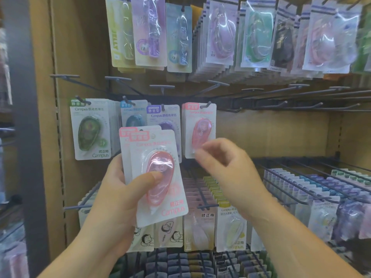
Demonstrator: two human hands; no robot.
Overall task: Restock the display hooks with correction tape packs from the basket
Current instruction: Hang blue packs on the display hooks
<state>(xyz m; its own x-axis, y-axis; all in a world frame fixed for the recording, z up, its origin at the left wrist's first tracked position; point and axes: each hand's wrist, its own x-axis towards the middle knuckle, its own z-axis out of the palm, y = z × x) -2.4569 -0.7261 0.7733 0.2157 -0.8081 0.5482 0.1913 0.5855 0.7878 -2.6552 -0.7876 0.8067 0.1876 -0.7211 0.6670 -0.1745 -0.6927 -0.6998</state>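
The left hand [120, 189] holds two pink correction tape packs, fanned. The front pack [170, 189] overlaps the back pack [124, 141], of which only the top and left edge show. The thumb presses the front blister and the fingers are curled behind, clamped on both.

Both packs stand nearly upright in front of the display. Their long axis runs top to bottom, the tops lean slightly left, and the printed faces point at the camera.

Four colours hang in the middle row: green pack [90, 129], blue pack [133, 117], purple pack [162, 119] and hung pink pack [200, 127]. The blue and purple packs are partly hidden.

The right hand [226, 169] is at the hung pink pack's lower corner. Its fingers [200, 153] are curled and blurred, so I cannot tell whether they pinch it.
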